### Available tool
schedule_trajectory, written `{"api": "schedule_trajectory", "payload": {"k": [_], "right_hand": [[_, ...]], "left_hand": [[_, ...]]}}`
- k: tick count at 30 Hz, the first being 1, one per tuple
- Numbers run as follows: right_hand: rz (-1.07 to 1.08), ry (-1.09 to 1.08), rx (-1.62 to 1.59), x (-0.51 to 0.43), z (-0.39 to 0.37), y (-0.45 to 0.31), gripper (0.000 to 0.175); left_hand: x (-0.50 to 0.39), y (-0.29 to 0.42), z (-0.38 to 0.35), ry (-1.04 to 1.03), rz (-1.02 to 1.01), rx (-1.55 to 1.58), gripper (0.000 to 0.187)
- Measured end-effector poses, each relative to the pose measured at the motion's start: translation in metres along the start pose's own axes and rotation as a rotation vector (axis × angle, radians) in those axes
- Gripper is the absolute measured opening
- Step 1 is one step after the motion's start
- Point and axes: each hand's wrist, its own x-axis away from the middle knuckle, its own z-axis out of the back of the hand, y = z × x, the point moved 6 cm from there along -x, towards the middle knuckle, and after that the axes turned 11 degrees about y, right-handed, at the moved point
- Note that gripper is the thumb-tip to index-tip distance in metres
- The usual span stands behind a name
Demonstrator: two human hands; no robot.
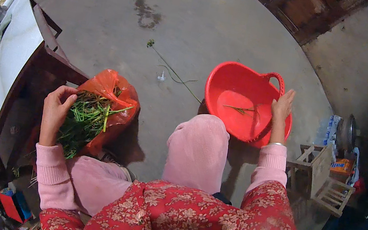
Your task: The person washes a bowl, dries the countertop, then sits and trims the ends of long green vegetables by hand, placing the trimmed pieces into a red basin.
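Observation:
At the left, a translucent red plastic bag [125,104] bulges with long green leafy stems [86,116]. My left hand [58,107] is at the bag's upper left edge, thumb and forefinger close together; whether they pinch the bag's rim cannot be told. On the right a red plastic basin [226,82] with a looped handle rests on the floor, tilted, a few thin green stems [240,109] lying in it. My right hand [283,103] is at the basin's right rim beside the handle, its fingers extended; its grip is unclear.
A long flowering stalk [176,75] lies on the concrete floor between bag and basin, near a small white scrap [162,77]. A table with a pale top [14,48] stands close on the left. Small wooden stools [318,172] stand at the right, beside an orange package [342,165].

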Motion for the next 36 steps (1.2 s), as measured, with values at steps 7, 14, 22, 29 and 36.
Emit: {"api": "schedule_trajectory", "payload": {"k": [7, 14, 22, 29, 36], "right_hand": [[-0.132, -0.28, -0.617, 0.001, -0.078, 0.053, 0.056], [0.291, -0.038, -0.512, -0.016, 0.018, -0.057, 0.065], [1.056, -0.461, -1.221, 0.12, 0.201, -0.324, 0.024], [1.629, -0.24, -0.75, 0.243, 0.175, -0.427, 0.021], [1.386, -0.535, -0.415, 0.213, 0.091, -0.42, 0.034]], "left_hand": [[0.004, -0.014, 0.009, -0.094, 0.051, -0.333, 0.013], [0.01, -0.01, -0.02, -0.228, -0.118, -0.527, 0.012], [0.025, -0.01, -0.067, -0.45, -0.161, -0.666, 0.032], [0.024, -0.05, -0.091, -0.458, -0.209, -0.685, 0.043], [0.004, -0.08, -0.039, -0.632, -0.01, -0.246, 0.032]]}}
